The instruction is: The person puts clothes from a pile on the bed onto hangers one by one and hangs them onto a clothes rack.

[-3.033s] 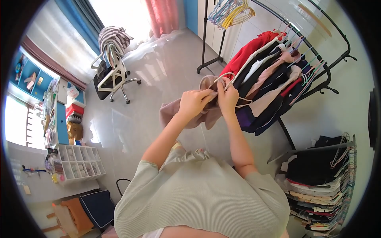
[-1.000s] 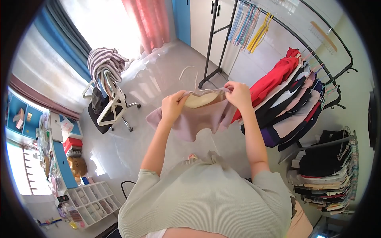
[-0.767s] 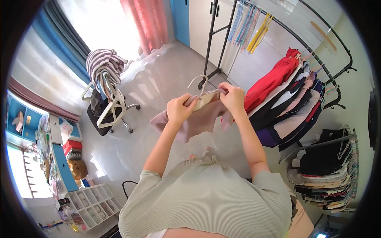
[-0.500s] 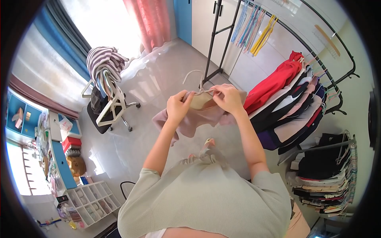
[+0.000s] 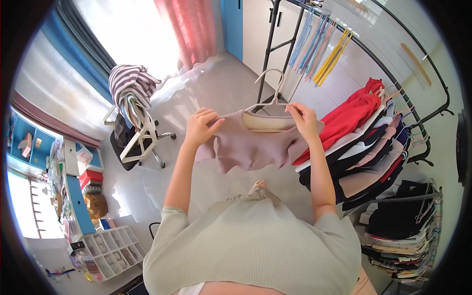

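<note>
A dusty-pink top (image 5: 260, 147) hangs in front of me, its wide neckline facing up. A pale clothes hanger (image 5: 274, 102) runs through it, with the hook standing above the neckline. My left hand (image 5: 202, 128) is closed at the shoulder on the left side, its thumb over the fabric; the fingertips are partly hidden. On the other side, my right hand (image 5: 303, 120) pinches the top near the hanger's arm, beside the neckline. The lower part of the top droops in folds.
To the right, a black clothes rack (image 5: 364, 46) carries empty coloured hangers (image 5: 314, 49) and a row of garments, including a red one (image 5: 344, 118). A lower rack of folded clothes (image 5: 400, 216) stands nearer. A chair (image 5: 140, 142) piled with clothes stands at left.
My hands have moved apart, from beside the hanger's neck out toward the shoulders. The top is now spread wider and flatter, and the hanger's hook stands higher in view.
</note>
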Demonstrator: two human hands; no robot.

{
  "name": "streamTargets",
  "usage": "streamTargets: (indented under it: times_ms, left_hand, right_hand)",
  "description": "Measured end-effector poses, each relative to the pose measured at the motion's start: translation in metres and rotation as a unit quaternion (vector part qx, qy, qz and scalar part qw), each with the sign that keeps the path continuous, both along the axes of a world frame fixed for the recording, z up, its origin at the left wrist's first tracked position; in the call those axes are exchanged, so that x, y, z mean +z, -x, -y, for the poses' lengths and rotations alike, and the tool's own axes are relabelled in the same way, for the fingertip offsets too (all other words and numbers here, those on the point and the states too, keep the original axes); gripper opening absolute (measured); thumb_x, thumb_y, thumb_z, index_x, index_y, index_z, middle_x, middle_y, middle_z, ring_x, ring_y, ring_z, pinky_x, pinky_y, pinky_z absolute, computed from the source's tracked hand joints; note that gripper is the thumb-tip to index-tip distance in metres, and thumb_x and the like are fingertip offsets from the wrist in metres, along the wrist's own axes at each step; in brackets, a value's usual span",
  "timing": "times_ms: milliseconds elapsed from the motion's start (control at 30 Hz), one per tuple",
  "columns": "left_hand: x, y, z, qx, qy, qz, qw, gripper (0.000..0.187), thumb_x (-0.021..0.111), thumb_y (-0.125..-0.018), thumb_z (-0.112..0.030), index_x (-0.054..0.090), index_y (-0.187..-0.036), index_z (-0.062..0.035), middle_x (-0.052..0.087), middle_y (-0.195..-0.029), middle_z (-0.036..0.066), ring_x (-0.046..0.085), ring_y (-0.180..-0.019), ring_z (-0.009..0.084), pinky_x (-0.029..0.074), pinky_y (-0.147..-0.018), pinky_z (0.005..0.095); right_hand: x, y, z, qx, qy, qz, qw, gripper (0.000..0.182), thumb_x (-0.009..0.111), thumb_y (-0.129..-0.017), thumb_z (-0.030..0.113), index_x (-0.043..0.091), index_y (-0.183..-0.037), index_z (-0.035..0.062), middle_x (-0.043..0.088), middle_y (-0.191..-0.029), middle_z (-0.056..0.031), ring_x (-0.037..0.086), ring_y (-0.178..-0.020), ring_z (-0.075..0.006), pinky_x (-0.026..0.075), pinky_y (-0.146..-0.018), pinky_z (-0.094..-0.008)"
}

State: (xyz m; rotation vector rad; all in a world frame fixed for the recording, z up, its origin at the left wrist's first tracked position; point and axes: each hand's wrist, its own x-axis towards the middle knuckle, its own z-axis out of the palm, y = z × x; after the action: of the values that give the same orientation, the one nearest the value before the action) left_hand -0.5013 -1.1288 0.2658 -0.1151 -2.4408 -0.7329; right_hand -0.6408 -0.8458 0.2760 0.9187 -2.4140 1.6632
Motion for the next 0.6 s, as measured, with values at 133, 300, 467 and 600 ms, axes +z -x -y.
streamTargets:
  times_ms: [133, 300, 467, 600]
  left_hand:
    - [-0.016, 0.023, 0.013, 0.041, 0.053, -0.009, 0.998, 0.029, 0.07, -0.072, -0.023, 0.048, -0.061, -0.0063, 0.049, -0.058, 0.004, 0.047, -0.052, 0.0232, 0.039, -0.048, 0.0337]
    - [-0.03, 0.053, 0.019, 0.082, 0.099, -0.048, 0.991, 0.035, 0.071, -0.07, -0.026, 0.043, -0.059, -0.0079, 0.046, -0.054, 0.004, 0.046, -0.047, 0.0243, 0.035, -0.043, 0.0342]
    - [-0.041, 0.073, 0.019, 0.078, 0.088, -0.002, 0.993, 0.031, 0.069, -0.071, -0.025, 0.044, -0.061, -0.009, 0.049, -0.055, 0.004, 0.05, -0.049, 0.0239, 0.037, -0.044, 0.0341]
    - [-0.052, 0.096, 0.024, 0.058, 0.127, -0.011, 0.99, 0.027, 0.068, -0.072, -0.024, 0.046, -0.064, -0.0095, 0.051, -0.056, 0.003, 0.052, -0.05, 0.0241, 0.038, -0.044, 0.0343]
  right_hand:
    - [0.017, 0.016, -0.006, 0.006, 0.015, -0.014, 1.0, 0.014, 0.059, -0.086, 0.011, 0.061, -0.08, -0.001, 0.05, -0.06, 0.0032, 0.036, -0.055, -0.0014, 0.028, -0.049, -0.0187]
    - [0.013, 0.047, -0.023, -0.042, -0.025, -0.027, 0.998, 0.015, 0.063, -0.082, 0.017, 0.065, -0.08, 0.0017, 0.056, -0.058, -0.0035, 0.046, -0.051, -0.006, 0.034, -0.048, -0.0201]
    - [0.002, 0.059, -0.039, -0.016, 0.005, 0.017, 1.0, 0.018, 0.065, -0.082, 0.017, 0.066, -0.079, -0.0004, 0.059, -0.06, -0.0033, 0.048, -0.054, -0.0037, 0.035, -0.05, -0.0204]
    - [0.0, 0.056, -0.044, 0.043, 0.045, 0.138, 0.988, 0.018, 0.063, -0.084, 0.016, 0.066, -0.084, -0.0016, 0.058, -0.065, 0.0028, 0.045, -0.058, -0.0019, 0.033, -0.051, -0.0199]
